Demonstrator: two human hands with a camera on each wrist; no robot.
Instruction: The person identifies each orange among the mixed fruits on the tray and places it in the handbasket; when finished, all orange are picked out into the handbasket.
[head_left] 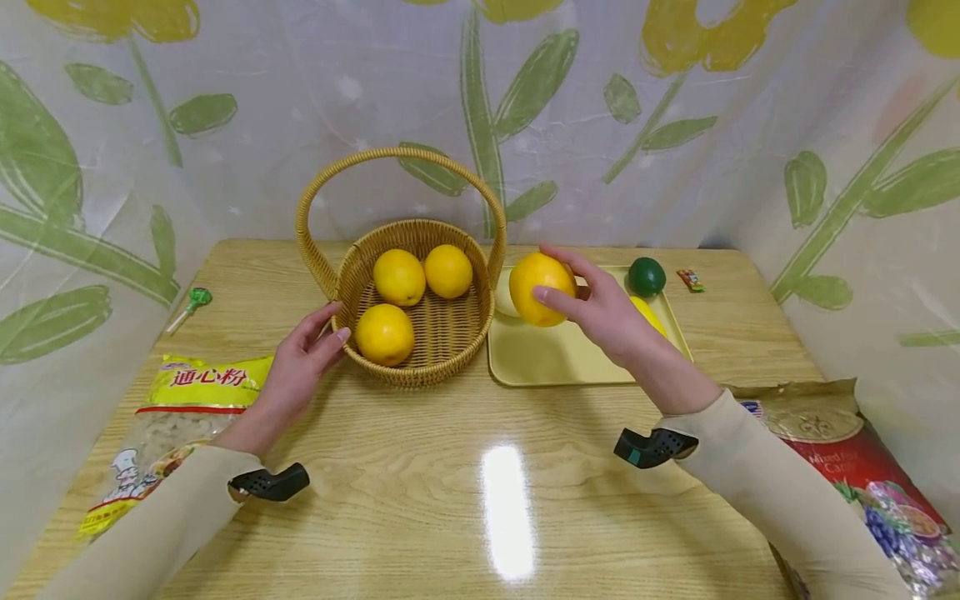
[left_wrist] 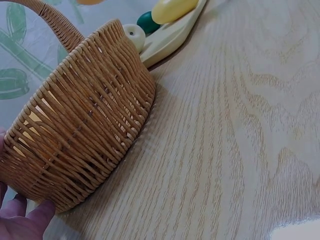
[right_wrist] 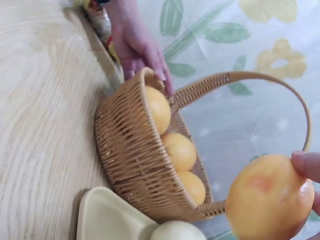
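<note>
My right hand (head_left: 603, 308) grips an orange (head_left: 537, 290) between thumb and fingers, raised above the left part of a beige tray (head_left: 555, 358). To its left stands a wicker basket (head_left: 416, 375) with a tall arched handle. Three oranges lie inside: one at the front (head_left: 385, 335), two farther back (head_left: 399, 277). At the basket's left rim is my left hand (head_left: 303, 358), its fingertips touching the wicker and its thumb near the front orange. In the left wrist view the fingers (left_wrist: 42, 215) rest against the woven wall.
On the tray are a pale round fruit (head_left: 506, 293), a dark green fruit (head_left: 647, 277) and a yellow one (head_left: 648, 315), partly hidden. A small wrapped candy (head_left: 691, 281) lies right of it. Bags of pasta (head_left: 198, 400) and candy (head_left: 840, 450) flank the table; a green lollipop (head_left: 197, 298) lies left.
</note>
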